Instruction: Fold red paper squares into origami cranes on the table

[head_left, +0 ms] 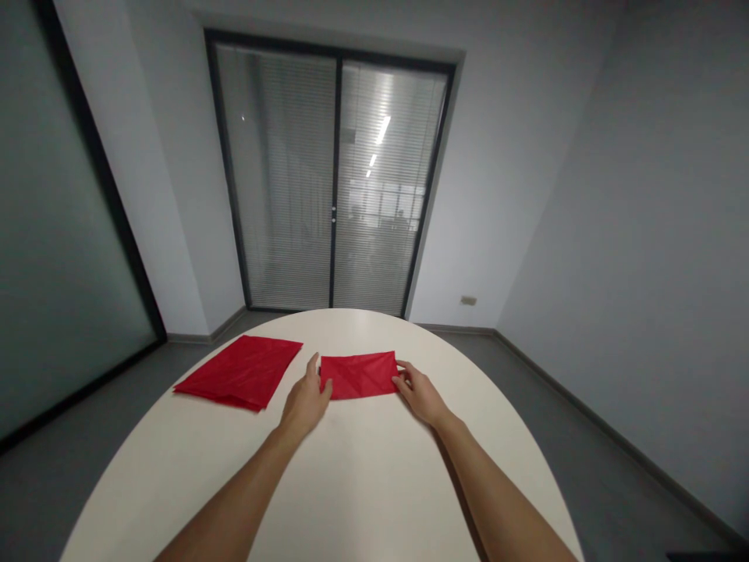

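A small folded red cloth (360,374) lies flat on the white round table (363,476), in the middle toward the far side. My left hand (305,400) rests at its left edge, fingers together and thumb against the cloth's near corner. My right hand (418,393) is at the right edge, its fingertips pinching the cloth's right side. A larger folded red cloth (241,371) lies to the left, apart from both hands.
The table's curved far edge runs just beyond the cloths. Behind it are grey floor, a glass door with blinds (333,179), a glass partition on the left and plain walls on the right.
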